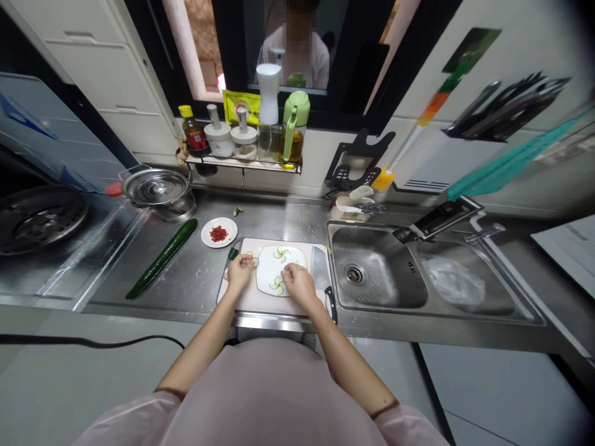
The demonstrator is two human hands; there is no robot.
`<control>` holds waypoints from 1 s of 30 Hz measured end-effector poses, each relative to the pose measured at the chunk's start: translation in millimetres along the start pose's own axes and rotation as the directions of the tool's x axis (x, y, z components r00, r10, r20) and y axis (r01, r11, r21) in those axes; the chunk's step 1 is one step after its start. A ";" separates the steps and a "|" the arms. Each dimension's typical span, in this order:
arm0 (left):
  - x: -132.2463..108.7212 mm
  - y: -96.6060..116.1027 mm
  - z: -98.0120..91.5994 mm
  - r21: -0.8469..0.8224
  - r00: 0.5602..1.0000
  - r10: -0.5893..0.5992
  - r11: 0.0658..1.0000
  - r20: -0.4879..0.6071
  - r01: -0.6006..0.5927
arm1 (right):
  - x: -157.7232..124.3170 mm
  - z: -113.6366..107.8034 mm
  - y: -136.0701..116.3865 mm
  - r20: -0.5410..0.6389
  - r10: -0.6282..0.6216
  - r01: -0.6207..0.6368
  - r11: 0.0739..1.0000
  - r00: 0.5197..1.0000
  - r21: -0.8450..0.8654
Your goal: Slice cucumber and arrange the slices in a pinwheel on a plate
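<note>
A white plate [268,266] lies on the cutting board [253,303], with thin cucumber slices [281,254] fanned out on it in small flower-like groups. Left of the plate, my left hand [239,274] is closed in a pinch, a pale green-edged cucumber slice [255,262] at its fingertips. Over the plate's right side, my right hand [301,286] has its fingers pinched together; whatever they hold is hidden. A dark cucumber end [233,253] sits at the board's upper left. Along the board's right side rests a wide-bladed knife [320,267] with a black handle.
A whole cucumber [162,257] and a small plate of chopped red pieces [219,223] are to the left. Behind them stands a lidded steel pot [160,189]. The sink [376,272] is at the right; a seasoning rack [246,162] hangs on the wall.
</note>
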State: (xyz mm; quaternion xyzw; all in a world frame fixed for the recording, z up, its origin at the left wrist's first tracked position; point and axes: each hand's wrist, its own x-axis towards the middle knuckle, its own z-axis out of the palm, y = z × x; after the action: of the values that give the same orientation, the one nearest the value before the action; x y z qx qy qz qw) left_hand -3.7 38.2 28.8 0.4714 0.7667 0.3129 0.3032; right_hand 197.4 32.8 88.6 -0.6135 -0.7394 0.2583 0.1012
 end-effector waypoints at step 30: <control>-39.7 79.4 -36.2 -0.582 0.946 0.296 0.796 0.130 -0.169 | 16.7 -28.5 -34.4 -0.108 -0.102 0.147 0.591 0.989 0.793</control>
State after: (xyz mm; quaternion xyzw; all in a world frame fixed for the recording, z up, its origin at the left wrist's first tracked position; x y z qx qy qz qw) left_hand 25.8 23.5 118.9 0.4826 0.5387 0.5073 0.4685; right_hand 177.5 52.2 127.4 -0.4569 -0.5841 0.5378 0.4010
